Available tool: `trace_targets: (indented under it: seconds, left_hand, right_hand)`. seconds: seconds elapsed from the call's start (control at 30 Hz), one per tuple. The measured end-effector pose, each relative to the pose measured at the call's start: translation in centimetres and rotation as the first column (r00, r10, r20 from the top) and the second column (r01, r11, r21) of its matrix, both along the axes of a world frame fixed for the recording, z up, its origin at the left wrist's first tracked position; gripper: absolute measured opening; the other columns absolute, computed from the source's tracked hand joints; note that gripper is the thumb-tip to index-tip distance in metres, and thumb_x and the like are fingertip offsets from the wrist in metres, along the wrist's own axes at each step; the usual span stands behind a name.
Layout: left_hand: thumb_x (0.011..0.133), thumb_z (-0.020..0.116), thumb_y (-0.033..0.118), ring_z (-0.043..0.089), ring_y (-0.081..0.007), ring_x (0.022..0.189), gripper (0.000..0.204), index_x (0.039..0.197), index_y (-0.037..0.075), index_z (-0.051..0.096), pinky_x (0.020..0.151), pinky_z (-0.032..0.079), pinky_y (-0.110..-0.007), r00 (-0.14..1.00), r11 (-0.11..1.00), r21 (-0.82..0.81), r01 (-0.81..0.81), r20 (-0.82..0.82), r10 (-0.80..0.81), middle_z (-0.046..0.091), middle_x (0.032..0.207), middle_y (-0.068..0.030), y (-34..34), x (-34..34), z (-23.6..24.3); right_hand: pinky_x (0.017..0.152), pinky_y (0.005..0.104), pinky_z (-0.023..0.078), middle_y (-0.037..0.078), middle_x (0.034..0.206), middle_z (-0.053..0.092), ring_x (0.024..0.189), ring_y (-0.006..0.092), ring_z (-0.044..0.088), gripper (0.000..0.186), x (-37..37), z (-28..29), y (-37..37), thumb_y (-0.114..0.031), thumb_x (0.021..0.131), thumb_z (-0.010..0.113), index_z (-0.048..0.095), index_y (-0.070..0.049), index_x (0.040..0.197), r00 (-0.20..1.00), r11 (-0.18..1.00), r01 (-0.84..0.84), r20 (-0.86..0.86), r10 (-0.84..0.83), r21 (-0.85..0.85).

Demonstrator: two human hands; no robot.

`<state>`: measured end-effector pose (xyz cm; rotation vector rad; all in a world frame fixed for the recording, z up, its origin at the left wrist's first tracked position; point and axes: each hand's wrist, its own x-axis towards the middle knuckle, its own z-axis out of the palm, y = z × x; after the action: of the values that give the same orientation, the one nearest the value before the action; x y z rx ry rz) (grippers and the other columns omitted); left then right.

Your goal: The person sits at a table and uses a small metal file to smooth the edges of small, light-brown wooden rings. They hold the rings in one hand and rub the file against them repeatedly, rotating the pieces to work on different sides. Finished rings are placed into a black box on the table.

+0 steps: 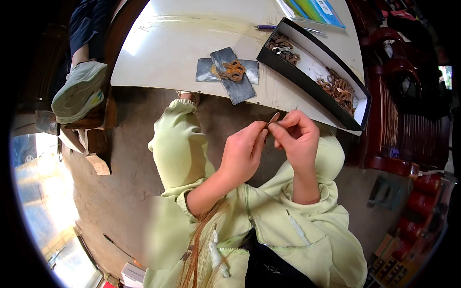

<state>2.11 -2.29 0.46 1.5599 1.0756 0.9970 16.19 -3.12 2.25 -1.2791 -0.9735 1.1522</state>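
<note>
My left hand [242, 149] and my right hand [297, 137] meet over my lap, both pinched on a small, thin brownish piece [272, 119], too small to make out fully. Just beyond them on the white table [168, 43], two dark grey slabs [231, 89] lie crossed, with a cluster of orange-brown links [234, 71] on top. A long black-rimmed open box [312, 67] lies at the table's right, holding tangled brown links [336, 89] and some small pale pieces.
A colourful booklet [317, 12] and a pen [265, 27] lie at the back of the table. Another person's leg and grey shoe [77, 91] are at the left. A dark red wooden chair [386, 144] stands at the right, with red cylinders [425, 187] below it.
</note>
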Motion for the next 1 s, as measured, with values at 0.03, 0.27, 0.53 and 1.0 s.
trace_targets:
  seconds: [0.03,0.27,0.53,1.0]
  left_hand:
    - [0.09,0.054,0.005,0.055,-0.0319,0.06,0.009,0.098,0.001,0.055,0.054,0.044,-0.035,1.0,1.0,-0.01,0.007,-0.012,-0.007,0.054,0.07,-0.0164,0.0,-0.1,0.1]
    - [0.09,0.053,0.005,0.054,-0.0314,0.058,0.007,0.096,0.001,0.055,0.053,0.043,-0.036,1.0,1.0,-0.023,0.015,-0.016,-0.016,0.053,0.067,-0.0156,0.4,-0.1,0.8]
    - [0.09,0.053,0.005,0.055,-0.031,0.059,0.009,0.097,0.001,0.056,0.053,0.043,-0.036,1.0,1.0,-0.024,0.017,-0.004,-0.017,0.054,0.068,-0.0156,0.3,-0.1,0.8]
    - [0.093,0.05,0.008,0.051,-0.0222,0.052,0.011,0.097,0.001,0.058,0.05,0.04,-0.031,0.999,1.0,0.022,0.004,0.04,-0.005,0.051,0.062,-0.0102,0.7,0.0,0.5]
  right_hand:
    - [0.046,0.0159,0.04,0.0,0.067,0.059,0.053,0.002,0.052,0.017,0.0,0.0,0.3,-0.001,0.08,0.07,0.054,-0.004,0.075,0.999,0.999,0.034,-0.019,-0.034,0.019]
    - [0.046,0.0162,0.041,-0.001,0.067,0.057,0.053,0.003,0.053,0.017,-0.2,0.1,0.7,0.0,0.08,0.069,0.054,-0.004,0.075,0.998,0.999,0.033,-0.058,-0.032,0.028]
    - [0.046,0.0163,0.04,-0.001,0.066,0.057,0.052,0.0026,0.052,0.017,0.3,0.3,0.9,-0.001,0.08,0.07,0.054,-0.004,0.076,0.998,0.998,0.055,-0.027,-0.054,0.035]
    - [0.046,0.0178,0.04,0.0,0.066,0.057,0.053,0.0045,0.053,0.017,0.0,0.4,1.3,0.0,0.081,0.068,0.052,-0.003,0.077,0.997,0.997,0.073,-0.04,-0.073,0.012]
